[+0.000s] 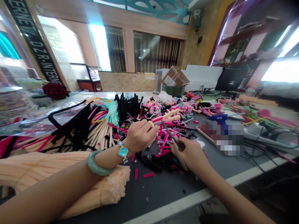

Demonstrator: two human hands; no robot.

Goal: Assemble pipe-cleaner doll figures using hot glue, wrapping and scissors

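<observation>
My left hand [141, 135] is closed, its fingers pinched around a pink chenille stem [157, 119] that sticks out past the fingertips. Peach stem pieces [172, 115] show just beyond it; whether they join the pink one I cannot tell. In my right hand [192, 155] is a pair of scissors [179, 155], fingers through the light-coloured handles. The blades point up and left, their tips close to the pink stem. Below both hands lies a heap of short pink cut pieces [163, 140], with a few loose ones on the dark table [161, 193].
A peach bundle of stems [112, 186] lies under my left forearm. Black stems [72, 127] and mint stems [112, 113] are piled behind. A phone [210, 137], a blue glue gun [219, 119] and cables [254, 149] are on the right. A cardboard box [175, 77] stands at the back.
</observation>
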